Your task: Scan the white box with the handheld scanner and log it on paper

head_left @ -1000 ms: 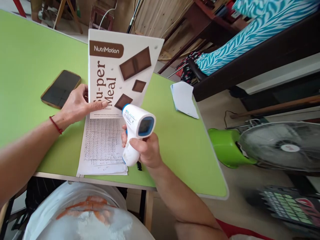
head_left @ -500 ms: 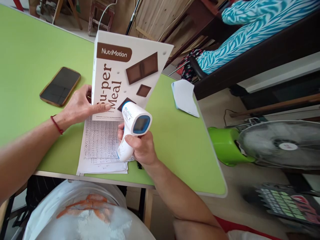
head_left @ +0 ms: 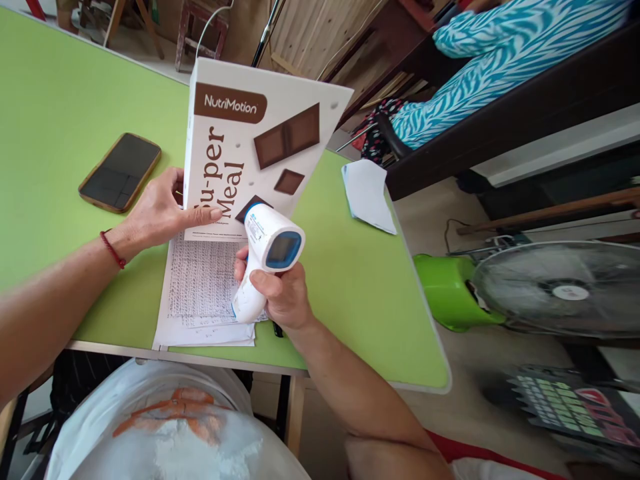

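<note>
Gripped at its lower left corner by my left hand, a white and brown cardboard box marked "NutriMotion" stands tilted up over the table. The thumb lies across the box's front; the other fingers are partly hidden behind its edge. Wrapped round the handle of a white and blue infrared thermometer, my right hand keeps its nose close to the front of the box. The thermometer's small screen faces me, and I cannot read it. Below the box lie sheets of handwritten paper.
A phone lies on the green table, left of the box. Folded white paper rests near the right edge. Beyond that edge are a green bin and a fan. A person in patterned clothes is at the upper right.
The box has tilted very slightly, its top right corner shifting a little to the right. Both hands keep their hold. The person at the upper right has moved slightly.
</note>
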`<state>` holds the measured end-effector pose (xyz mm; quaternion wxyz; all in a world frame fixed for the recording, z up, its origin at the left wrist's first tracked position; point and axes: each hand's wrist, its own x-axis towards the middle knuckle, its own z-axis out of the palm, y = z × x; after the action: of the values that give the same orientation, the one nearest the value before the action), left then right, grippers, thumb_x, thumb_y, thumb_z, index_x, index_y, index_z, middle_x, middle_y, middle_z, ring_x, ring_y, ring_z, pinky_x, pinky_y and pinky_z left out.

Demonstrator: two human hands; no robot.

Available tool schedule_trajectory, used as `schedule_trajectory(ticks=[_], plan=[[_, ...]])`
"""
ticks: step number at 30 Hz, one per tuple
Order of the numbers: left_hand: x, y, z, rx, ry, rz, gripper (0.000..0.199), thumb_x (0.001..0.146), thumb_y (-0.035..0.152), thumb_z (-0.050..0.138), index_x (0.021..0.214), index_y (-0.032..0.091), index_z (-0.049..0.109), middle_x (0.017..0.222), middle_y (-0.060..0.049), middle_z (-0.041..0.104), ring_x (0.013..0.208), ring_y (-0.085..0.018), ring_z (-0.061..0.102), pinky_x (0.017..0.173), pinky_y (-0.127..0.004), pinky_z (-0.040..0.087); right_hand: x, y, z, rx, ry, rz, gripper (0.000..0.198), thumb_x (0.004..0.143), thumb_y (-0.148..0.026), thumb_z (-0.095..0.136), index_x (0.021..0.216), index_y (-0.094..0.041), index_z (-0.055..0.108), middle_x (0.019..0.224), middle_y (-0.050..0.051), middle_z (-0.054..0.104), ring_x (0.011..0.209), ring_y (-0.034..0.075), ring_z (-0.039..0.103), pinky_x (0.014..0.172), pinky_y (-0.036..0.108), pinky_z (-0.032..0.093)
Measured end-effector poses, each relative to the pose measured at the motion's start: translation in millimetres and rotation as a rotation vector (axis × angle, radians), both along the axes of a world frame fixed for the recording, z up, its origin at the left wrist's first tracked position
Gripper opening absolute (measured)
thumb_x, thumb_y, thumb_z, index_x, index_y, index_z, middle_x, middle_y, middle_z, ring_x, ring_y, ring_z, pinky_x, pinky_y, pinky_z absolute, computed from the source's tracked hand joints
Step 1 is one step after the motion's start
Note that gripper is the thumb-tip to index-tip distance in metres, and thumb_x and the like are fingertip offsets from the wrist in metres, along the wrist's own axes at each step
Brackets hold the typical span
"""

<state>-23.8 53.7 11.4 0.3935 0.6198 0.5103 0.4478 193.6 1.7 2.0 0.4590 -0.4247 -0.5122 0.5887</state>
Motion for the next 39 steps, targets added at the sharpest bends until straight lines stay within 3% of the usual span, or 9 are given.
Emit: schedule_trajectory(ticks=[9,17,20,23,26,29,34,39], plan=[[-1,2,-1.5,0.051,0.013,0.005,0.068,0.062,0.056,0.09,0.112,0.019,0.062,0.112,-0.011,0.069,0.106,-0.037,0.065,0.091,-0.052,0.054,3,4,-7,0.013,0.017,0.063,0.034,0.061,-0.043,0.084,0.086,-0.022,0.072,0.068,-0.001,0.066,0.057,0.013,0.057,0.053,0.031,0.05],[-6,4,-3.6,0.121,0.06,0.059,0.073,0.06,0.064,0.088,0.113,0.023,0.058,0.119,-0.008,0.067,0.114,-0.037,0.061,0.097,-0.055,0.049,14,9,-8,0.149,-0.048,0.04,0.031,0.065,-0.048,0.083,0.071,-0.022,0.067,0.069,0.0,0.067,0.06,0.015,0.059,0.054,0.03,0.051],[-9,6,-6.6,0.16,0.054,0.098,0.079,0.058,0.066,0.088,0.116,0.024,0.054,0.124,-0.006,0.064,0.119,-0.036,0.057,0.099,-0.053,0.048,35,22,2,0.294,-0.183,-0.085,0.032,0.065,-0.05,0.081,0.072,-0.023,0.068,0.07,0.0,0.067,0.06,0.015,0.059,0.055,0.031,0.051],[-13,10,-9.2,0.154,0.055,0.133,0.087,0.054,0.068,0.09,0.118,0.024,0.05,0.124,-0.006,0.062,0.123,-0.039,0.051,0.099,-0.055,0.045,62,41,7,0.402,-0.487,-0.143,0.033,0.066,-0.044,0.08,0.088,-0.023,0.071,0.084,0.002,0.072,0.073,0.019,0.064,0.069,0.037,0.055],[-16,13,-11.3,0.132,0.034,0.117,0.092,0.049,0.067,0.092,0.119,0.023,0.049,0.12,-0.006,0.062,0.127,-0.042,0.045,0.1,-0.057,0.041,80,61,-2,0.489,-0.841,-0.139,0.044,0.07,-0.044,0.077,0.107,-0.021,0.07,0.099,0.009,0.073,0.087,0.026,0.066,0.082,0.046,0.055],[-17,14,-13.7,0.14,0.014,0.096,0.092,0.047,0.066,0.093,0.118,0.025,0.05,0.121,-0.005,0.062,0.128,-0.042,0.043,0.101,-0.057,0.04,85,74,-20,0.579,-1.08,-0.135,0.048,0.075,-0.049,0.072,0.113,-0.02,0.069,0.101,0.013,0.073,0.094,0.032,0.064,0.088,0.053,0.051],[-16,15,-16.0,0.129,0.054,0.068,0.094,0.05,0.066,0.092,0.122,0.025,0.049,0.126,-0.004,0.059,0.13,-0.041,0.04,0.104,-0.055,0.039,81,83,-41,0.627,-1.189,-0.056,0.046,0.081,-0.052,0.067,0.114,-0.02,0.069,0.098,0.013,0.073,0.092,0.032,0.065,0.086,0.05,0.051],[-17,18,-13.6,0.092,0.033,0.027,0.102,0.047,0.069,0.092,0.125,0.022,0.046,0.13,-0.005,0.055,0.135,-0.04,0.034,0.107,-0.054,0.038,78,77,-34,0.655,-1.188,-0.078,0.044,0.079,-0.041,0.069,0.115,-0.016,0.067,0.106,0.016,0.072,0.099,0.033,0.064,0.09,0.05,0.051]])
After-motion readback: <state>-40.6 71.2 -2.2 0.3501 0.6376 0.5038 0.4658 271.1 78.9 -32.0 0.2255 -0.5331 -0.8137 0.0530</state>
